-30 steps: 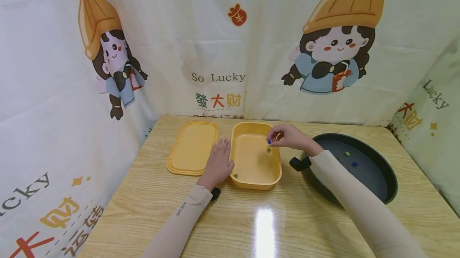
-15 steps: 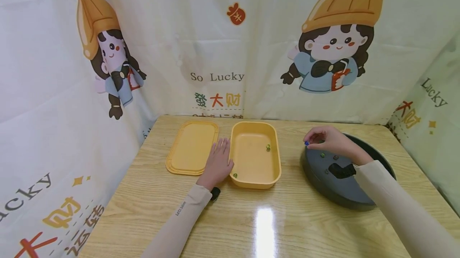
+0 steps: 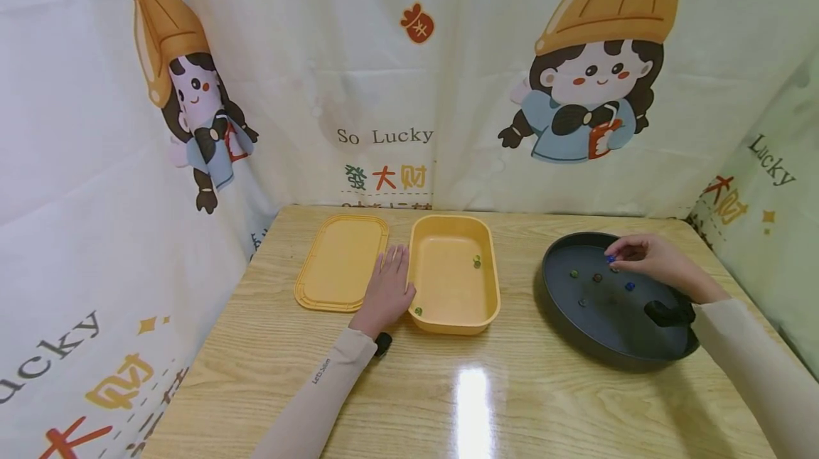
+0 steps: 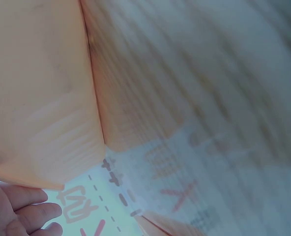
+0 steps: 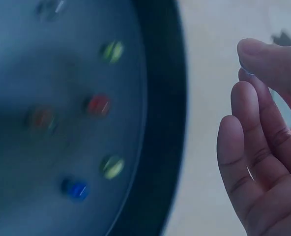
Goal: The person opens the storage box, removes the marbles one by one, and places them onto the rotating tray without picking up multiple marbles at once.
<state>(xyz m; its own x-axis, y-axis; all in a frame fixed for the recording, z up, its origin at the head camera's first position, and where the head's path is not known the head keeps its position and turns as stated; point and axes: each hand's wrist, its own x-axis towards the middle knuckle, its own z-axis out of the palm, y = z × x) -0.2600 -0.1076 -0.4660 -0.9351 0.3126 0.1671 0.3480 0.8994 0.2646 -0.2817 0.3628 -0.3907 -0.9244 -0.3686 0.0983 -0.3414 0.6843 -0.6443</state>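
Steadying (presumably) the oblong yellow box (image 3: 448, 295), the straight-fingered left hand (image 3: 387, 288) lets the right hand (image 3: 662, 265) pinch a blue glass marble (image 3: 611, 258) above the round grey pan (image 3: 611, 335).

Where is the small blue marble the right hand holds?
In the head view, the small blue marble is at right, pinched in the right hand above the round dark-grey pan, right of the rectangular yellow plastic box.

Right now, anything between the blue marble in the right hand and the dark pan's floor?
Nothing visible. In the head view, the right hand holds the blue marble over the uncovered pan. Only a yellow-green marble, on the floor, shows just below it there.
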